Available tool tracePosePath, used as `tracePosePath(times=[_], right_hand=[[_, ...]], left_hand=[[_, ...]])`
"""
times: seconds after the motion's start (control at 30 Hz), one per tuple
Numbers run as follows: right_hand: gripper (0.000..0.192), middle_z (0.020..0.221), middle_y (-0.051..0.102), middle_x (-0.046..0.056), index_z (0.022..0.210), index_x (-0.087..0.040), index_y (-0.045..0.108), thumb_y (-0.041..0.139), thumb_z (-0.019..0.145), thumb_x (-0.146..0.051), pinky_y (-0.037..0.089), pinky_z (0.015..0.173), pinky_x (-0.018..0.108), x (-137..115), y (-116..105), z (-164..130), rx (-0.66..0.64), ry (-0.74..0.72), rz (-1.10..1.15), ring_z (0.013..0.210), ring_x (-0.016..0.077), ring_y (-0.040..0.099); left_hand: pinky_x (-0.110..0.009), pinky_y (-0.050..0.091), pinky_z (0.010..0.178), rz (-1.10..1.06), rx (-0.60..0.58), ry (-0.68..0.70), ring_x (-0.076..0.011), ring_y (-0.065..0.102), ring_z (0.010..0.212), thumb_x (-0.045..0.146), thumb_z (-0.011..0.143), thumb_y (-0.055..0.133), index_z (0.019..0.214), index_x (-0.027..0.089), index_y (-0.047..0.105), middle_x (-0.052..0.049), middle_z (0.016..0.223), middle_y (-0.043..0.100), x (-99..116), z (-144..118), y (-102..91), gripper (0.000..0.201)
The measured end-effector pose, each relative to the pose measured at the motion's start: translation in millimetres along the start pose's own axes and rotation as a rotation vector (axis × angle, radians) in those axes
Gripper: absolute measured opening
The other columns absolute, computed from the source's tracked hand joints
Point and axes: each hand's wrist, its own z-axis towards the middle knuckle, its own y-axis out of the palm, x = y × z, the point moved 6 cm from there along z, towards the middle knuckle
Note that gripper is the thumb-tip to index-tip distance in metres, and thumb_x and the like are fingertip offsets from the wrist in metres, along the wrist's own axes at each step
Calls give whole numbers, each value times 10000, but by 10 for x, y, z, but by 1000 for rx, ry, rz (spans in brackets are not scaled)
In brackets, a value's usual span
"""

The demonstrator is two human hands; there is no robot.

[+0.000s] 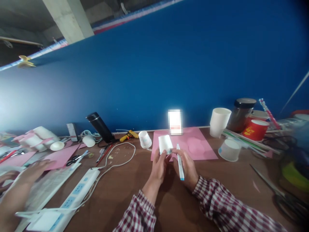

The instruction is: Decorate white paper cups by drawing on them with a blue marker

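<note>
My left hand (159, 165) is closed around the lower end of a small white paper cup (165, 143), in front of me above the pink sheet (199, 145). Between the fingers of my right hand (187, 167) lies a white marker (180, 164) with a light blue end, slanting up beside the cup. Both hands are close together, their fingertips almost meeting at the cup's near end. Part of the cup is hidden behind my left fingers. Another white paper cup (145, 140) stands upside down on the table to the left of the sheet.
A bright, blurred-out rectangle (175, 121) stands at the sheet's back edge. To the right are white cups (219, 122), a red cup (255, 130), a dark jar (241, 114) and large scissors (281, 196). Leftward lie a power strip (72, 196), its cord, a black flask (100, 126) and another person's arm (20, 190).
</note>
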Motion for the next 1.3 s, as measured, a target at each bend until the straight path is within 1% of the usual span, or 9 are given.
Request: tracePosePath(times=[0.23, 0.4, 0.57, 0.7, 0.8, 0.93, 1.03, 1.17, 1.3], right_hand=[[169, 961, 607, 65, 1033, -205, 557, 462, 895, -211, 522, 801, 368, 101, -19, -8, 97, 179, 71, 881, 198, 610], [125, 854, 602, 34, 988, -208, 536, 451, 919, -269, 537, 690, 310, 134, -50, 19, 178, 288, 215, 764, 169, 610], [186, 818, 604, 36, 1062, -209, 541, 464, 921, -302, 537, 653, 304, 208, -101, 86, 118, 282, 187, 705, 172, 604], [246, 861, 622, 85, 1015, -191, 598, 419, 934, -337, 534, 650, 334, 309, -118, 137, 35, 290, 62, 727, 197, 605], [270, 856, 630, 98, 1002, -182, 609, 413, 933, -355, 527, 643, 340, 368, -134, 165, 34, 306, 9, 731, 204, 608], [302, 695, 594, 54, 1005, -150, 600, 416, 925, -376, 484, 513, 291, 454, -132, 198, 36, 371, 19, 593, 177, 576], [293, 628, 562, 14, 1010, -144, 587, 427, 915, -370, 470, 502, 271, 509, -116, 202, 25, 430, 41, 548, 156, 552], [268, 684, 593, 15, 1018, -152, 567, 450, 898, -361, 478, 547, 264, 564, -89, 161, -1, 526, 70, 587, 147, 569], [262, 730, 615, 32, 982, -160, 560, 474, 879, -385, 483, 568, 269, 589, -70, 119, -13, 567, 104, 632, 159, 587]], left_hand=[[-365, 458, 912, 22, 38, -91, -205, 639, 957, 351, 759, 685, 1036, 172, 617, -88, 1021, 669, -112, -56, -88, 337], [-360, 448, 936, 34, -5, -93, -230, 625, 1015, 342, 756, 689, 1039, 176, 644, -96, 1075, 671, -131, -72, -51, 331], [-367, 463, 922, 45, -1, -115, -235, 633, 1005, 342, 793, 653, 1100, 179, 622, -100, 1076, 679, -136, -66, -59, 349], [-367, 470, 919, 81, 8, -136, -238, 632, 1010, 356, 801, 641, 1148, 186, 604, -100, 1088, 676, -151, -70, -80, 388], [-371, 473, 915, 78, 10, -126, -243, 630, 1015, 350, 800, 643, 1161, 185, 593, -101, 1078, 679, -157, -73, -91, 400], [-378, 485, 894, 63, 26, -125, -246, 628, 1010, 349, 805, 638, 1159, 179, 584, -106, 1082, 674, -169, -81, -104, 396], [-379, 483, 894, 77, 8, -119, -243, 628, 1001, 351, 815, 626, 1133, 162, 596, -110, 1076, 674, -155, -89, -85, 371], [-379, 468, 909, 104, 0, -118, -235, 625, 1003, 357, 827, 609, 1136, 169, 593, -98, 1071, 678, -126, -99, -55, 362], [-369, 468, 897, 147, -22, -104, -237, 624, 999, 358, 828, 607, 1123, 163, 599, -102, 1070, 679, -109, -111, -32, 354]])
